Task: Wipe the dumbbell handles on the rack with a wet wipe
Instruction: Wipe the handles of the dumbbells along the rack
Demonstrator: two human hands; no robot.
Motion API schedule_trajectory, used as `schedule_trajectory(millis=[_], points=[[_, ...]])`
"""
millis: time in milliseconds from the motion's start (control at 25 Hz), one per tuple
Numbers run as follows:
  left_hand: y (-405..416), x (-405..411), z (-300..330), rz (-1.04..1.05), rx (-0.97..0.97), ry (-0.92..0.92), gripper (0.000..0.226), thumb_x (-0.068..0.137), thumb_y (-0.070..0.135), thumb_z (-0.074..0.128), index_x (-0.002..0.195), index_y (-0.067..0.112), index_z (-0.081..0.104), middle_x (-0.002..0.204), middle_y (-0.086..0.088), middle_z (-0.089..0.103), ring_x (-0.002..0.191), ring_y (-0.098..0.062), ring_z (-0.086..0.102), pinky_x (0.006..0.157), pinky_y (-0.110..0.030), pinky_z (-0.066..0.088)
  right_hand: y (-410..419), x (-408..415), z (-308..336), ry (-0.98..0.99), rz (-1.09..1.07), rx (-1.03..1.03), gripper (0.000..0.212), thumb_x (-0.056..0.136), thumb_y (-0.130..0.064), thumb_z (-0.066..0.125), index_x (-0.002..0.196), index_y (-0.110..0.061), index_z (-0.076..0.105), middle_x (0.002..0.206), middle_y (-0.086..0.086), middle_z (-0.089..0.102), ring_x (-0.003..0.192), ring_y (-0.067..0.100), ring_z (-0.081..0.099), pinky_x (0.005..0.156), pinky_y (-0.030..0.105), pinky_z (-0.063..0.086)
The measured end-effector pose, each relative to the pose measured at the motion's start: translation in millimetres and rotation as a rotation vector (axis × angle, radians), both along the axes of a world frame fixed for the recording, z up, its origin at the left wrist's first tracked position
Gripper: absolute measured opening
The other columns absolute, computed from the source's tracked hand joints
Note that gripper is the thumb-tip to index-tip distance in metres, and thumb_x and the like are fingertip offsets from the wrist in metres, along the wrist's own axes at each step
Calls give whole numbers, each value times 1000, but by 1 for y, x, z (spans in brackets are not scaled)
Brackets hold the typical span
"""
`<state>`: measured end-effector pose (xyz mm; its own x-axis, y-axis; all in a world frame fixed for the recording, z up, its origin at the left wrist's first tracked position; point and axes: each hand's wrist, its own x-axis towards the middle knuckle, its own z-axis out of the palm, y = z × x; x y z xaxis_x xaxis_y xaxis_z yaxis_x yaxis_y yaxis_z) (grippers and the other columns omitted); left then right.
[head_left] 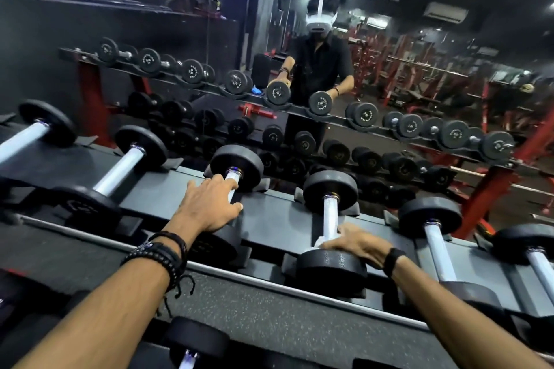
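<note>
The wipe (320, 241) is sitting at five o'clock of centre, pressed round the near end of a dumbbell handle (329, 216) on the rack (269, 225). The right hand (356, 244) is holding it there, its grip narrow, curled over wipe and handle. At nine o'clock from it, the left hand (211, 207) is closing its grip on the neighbouring handle (232, 181). Behind, at twelve o'clock, a mirror (419, 54) is reflecting the gym.

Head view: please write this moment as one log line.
left hand: grips handle | right hand: wet wipe on next handle | rack: wiping underway
</note>
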<state>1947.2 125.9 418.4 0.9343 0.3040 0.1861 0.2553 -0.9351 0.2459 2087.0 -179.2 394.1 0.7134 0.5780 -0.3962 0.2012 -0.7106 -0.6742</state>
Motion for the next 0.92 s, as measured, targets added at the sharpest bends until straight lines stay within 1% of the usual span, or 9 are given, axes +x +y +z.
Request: schedule_trajectory(millis=[80,160,240,360,440,560,680,800,920], points=[[0,-1,0,8,-9,4,51,88,49,54,134,28,48,121,0,52,108,-25,55,93,-44,31,-6,1,2,170,68,106,43,71,-26,77,103,-1,65,99,8,66,83,12,62,80,23,47],[-1,-1,0,13,-4,-5,51,87,48,54,134,28,48,120,0,53,106,-24,56,92,-43,31,-10,4,5,209,93,127,63,69,-26,80,119,6,59,110,13,64,93,17,63,87,26,48],[-1,-2,1,10,-20,-3,51,87,47,55,134,28,48,120,0,54,106,-24,56,92,-43,31,-6,-4,7,183,56,53,71,59,-46,83,110,0,64,102,9,65,90,18,61,81,24,47],[-1,-3,1,13,-23,2,51,87,46,55,134,29,47,121,0,55,107,-24,56,92,-43,31,-7,-6,5,174,37,183,35,70,-20,74,100,-3,66,95,5,68,90,17,63,73,15,49],[-1,-3,1,21,-25,-5,51,88,46,54,135,29,46,121,1,55,108,-23,56,92,-43,31,-15,-8,7,393,77,318,56,64,-16,74,115,3,61,106,8,69,95,15,66,81,19,50],[0,-3,0,19,-27,-10,51,88,45,54,136,29,46,120,2,56,108,-22,56,92,-43,30,-5,-10,7,113,71,112,45,70,-37,82,95,-3,66,90,3,66,78,9,62,74,16,50],[0,-3,0,32,-22,-11,50,88,45,54,135,31,46,121,1,57,108,-22,56,92,-43,31,-6,-6,12,37,131,62,2,89,-9,65,86,-9,66,82,0,62,71,3,58,65,14,42],[-1,-3,0,39,-11,-11,50,89,46,54,136,32,45,123,1,58,110,-22,56,93,-43,31,-33,6,12,233,151,134,33,77,-6,64,110,-4,64,86,11,54,68,15,47,55,20,33],[0,-1,-1,25,-28,11,51,89,47,54,137,33,44,127,1,58,114,-22,54,96,-44,31,-27,-2,15,99,36,90,16,78,-6,67,93,-12,65,61,-7,52,48,2,41,43,14,32]])
